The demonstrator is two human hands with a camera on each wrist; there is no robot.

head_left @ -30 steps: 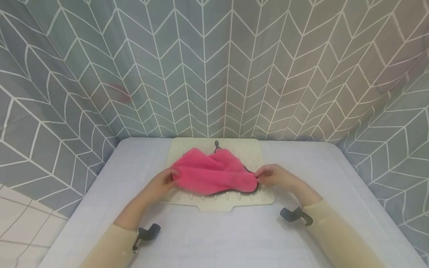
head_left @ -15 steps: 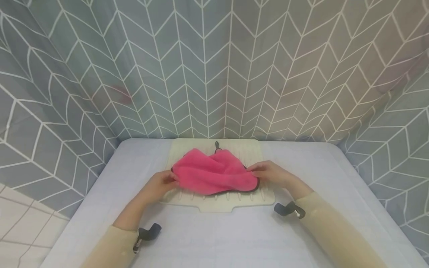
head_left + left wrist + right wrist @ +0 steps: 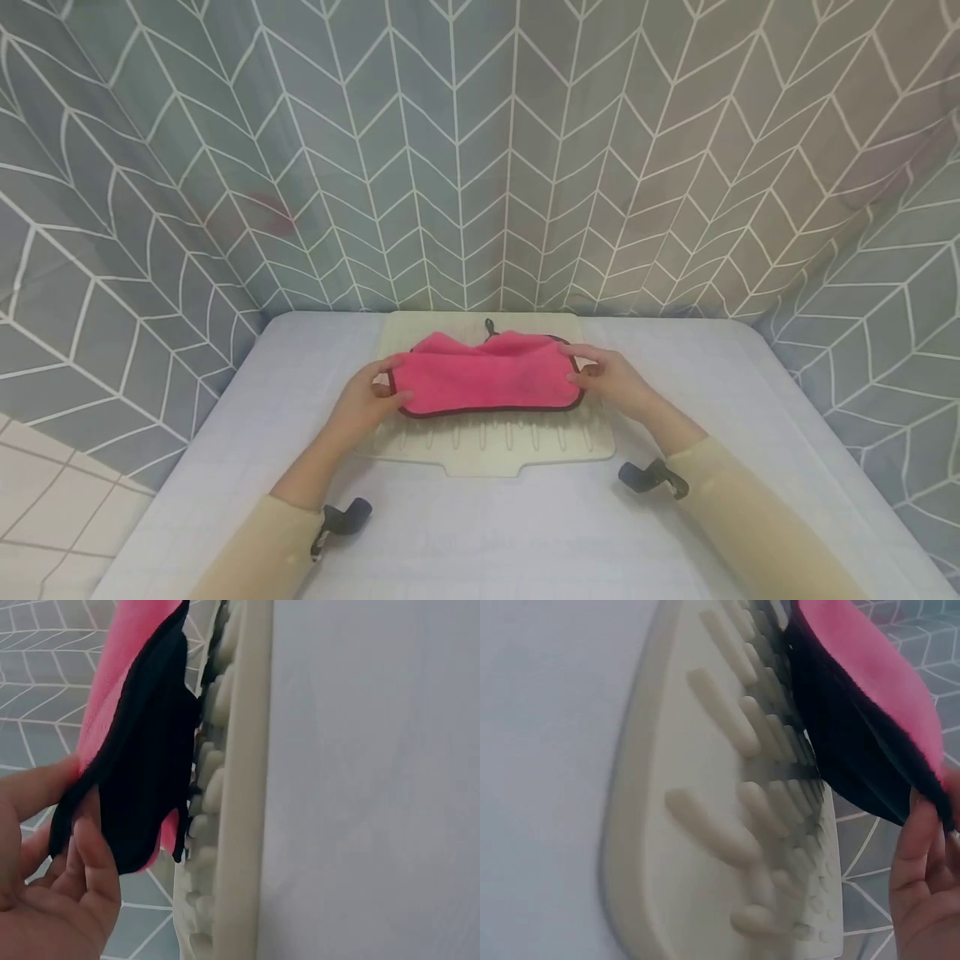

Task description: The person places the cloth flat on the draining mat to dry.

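Observation:
A pink cloth (image 3: 483, 382) with a dark bound edge is stretched sideways between the two hands in the head view. My left hand (image 3: 369, 396) pinches its left end, thumb on the near side and fingers at the edge. At the other end, my right hand (image 3: 606, 379) grips the right edge between thumb and fingers. Both wrist views show the near edge of the cloth (image 3: 124, 682) raised over a cream ribbed mat (image 3: 480, 450), with its dark underside (image 3: 840, 742) turned toward the cameras. A small dark loop (image 3: 491, 327) sticks up behind the cloth.
The mat lies on a white-covered table (image 3: 480, 533), near its far edge. A grey curtain (image 3: 483, 150) with white chevron lines hangs behind and at both sides. Black wrist mounts (image 3: 347, 517) stick out from both sleeves. White floor tiles (image 3: 56, 492) show at lower left.
The near edge of the cloth has been lifted and drawn straight, its folds smoothed into a band. Both hands have shifted their hold on the ends, and the left hand has moved slightly up.

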